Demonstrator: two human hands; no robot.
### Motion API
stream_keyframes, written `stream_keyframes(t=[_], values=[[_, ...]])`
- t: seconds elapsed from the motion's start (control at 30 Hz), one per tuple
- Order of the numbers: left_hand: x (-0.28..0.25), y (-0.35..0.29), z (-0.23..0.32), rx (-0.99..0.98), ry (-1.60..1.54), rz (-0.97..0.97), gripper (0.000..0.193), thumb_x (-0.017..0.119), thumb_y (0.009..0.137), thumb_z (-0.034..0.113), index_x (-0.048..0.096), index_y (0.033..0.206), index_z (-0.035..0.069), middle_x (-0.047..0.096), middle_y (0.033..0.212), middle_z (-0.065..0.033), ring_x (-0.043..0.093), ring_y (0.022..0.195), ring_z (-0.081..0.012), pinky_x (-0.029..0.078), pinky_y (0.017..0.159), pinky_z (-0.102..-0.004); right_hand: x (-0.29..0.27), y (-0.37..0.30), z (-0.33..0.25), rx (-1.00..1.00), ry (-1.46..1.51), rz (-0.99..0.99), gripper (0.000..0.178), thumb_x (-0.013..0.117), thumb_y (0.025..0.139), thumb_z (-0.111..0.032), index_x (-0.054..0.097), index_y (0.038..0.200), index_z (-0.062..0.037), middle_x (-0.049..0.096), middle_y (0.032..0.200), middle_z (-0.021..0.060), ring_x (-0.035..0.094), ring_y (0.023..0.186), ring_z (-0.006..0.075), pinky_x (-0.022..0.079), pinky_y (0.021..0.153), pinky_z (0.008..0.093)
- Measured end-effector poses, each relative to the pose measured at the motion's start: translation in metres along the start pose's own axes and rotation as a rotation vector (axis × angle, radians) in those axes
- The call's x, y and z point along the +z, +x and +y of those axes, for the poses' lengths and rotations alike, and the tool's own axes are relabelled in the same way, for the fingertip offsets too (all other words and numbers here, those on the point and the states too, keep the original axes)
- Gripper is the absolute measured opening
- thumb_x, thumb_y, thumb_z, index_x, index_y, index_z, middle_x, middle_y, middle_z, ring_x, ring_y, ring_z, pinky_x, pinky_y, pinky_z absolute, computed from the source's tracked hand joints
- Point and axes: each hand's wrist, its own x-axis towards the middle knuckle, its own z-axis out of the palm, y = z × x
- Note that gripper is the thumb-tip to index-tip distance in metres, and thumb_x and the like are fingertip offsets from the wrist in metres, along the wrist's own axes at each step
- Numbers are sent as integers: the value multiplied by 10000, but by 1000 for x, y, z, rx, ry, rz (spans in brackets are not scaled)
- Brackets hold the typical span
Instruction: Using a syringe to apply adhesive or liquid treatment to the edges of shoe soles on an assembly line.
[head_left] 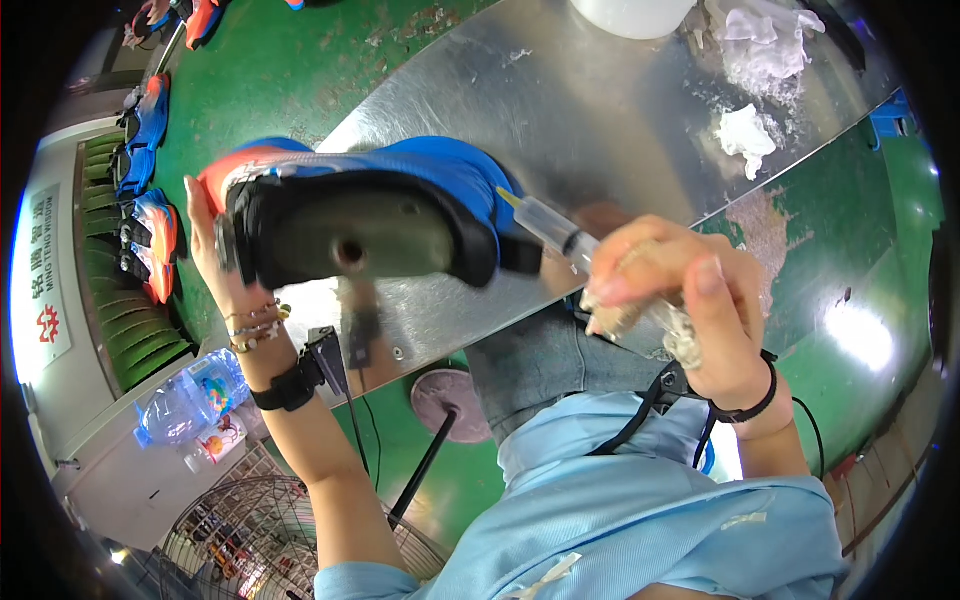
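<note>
Shoe (370, 215), blue with an orange toe and a dark insole, is held on its side above the steel table (560, 90), its opening turned to the camera. It is gripped at the toe end by the left hand (215, 265), closed around it. A syringe (545, 225) is clasped in the closed right hand (680, 295), its yellowish tip set against the heel collar. The shoe is judged light and soft in the upper but stiffer at the sole, so it is best taken at toe or heel; the syringe is judged slippery and fragile, best held by its barrel. White crumpled wipes (745, 135) lie on the table's far side. More shoes (150, 180) are lined up at far left, beside a white sign (45, 275) with red markings. A clear bottle (190, 395) with a colourful label lies below.
</note>
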Motion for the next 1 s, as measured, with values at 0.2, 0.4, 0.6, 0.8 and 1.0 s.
stream_keyframes(t=[0.2,0.4,0.6,0.8,1.0], values=[[-55,-45,-14,-54,115,145,277,514,889,288,579,988,37,625,860,-34,608,737,-108,511,631,-245,5,8,-3,150,-112,4,534,284,944,-381,585,964,59,564,830,158,567,667,181,450,614,274],[-69,-147,-11,-206,76,295,326,491,897,307,533,1080,41,588,1051,-64,614,809,-146,514,708,-291,17,12,-4,208,-34,64,488,268,943,-338,347,1206,65,572,817,142,554,627,155,437,546,234],[-57,-219,-25,-515,24,-203,359,560,848,210,475,1097,-34,578,1043,-139,609,897,-227,521,753,-358,27,7,-5,247,-59,66,508,214,949,-360,407,1152,64,574,801,141,562,606,158,429,502,234],[-18,-234,-47,-691,-172,-267,453,737,639,74,524,1009,-77,630,930,-144,621,833,-186,476,791,-307,35,-2,-20,301,-87,92,536,174,953,-374,431,1126,63,577,787,141,564,613,164,435,516,237],[-4,-232,-50,-698,-214,-374,392,741,614,79,596,929,-103,645,855,-138,628,788,-187,479,783,-303,32,-13,-25,304,-113,27,542,171,952,-385,444,1123,51,576,779,148,566,644,174,447,558,246]])
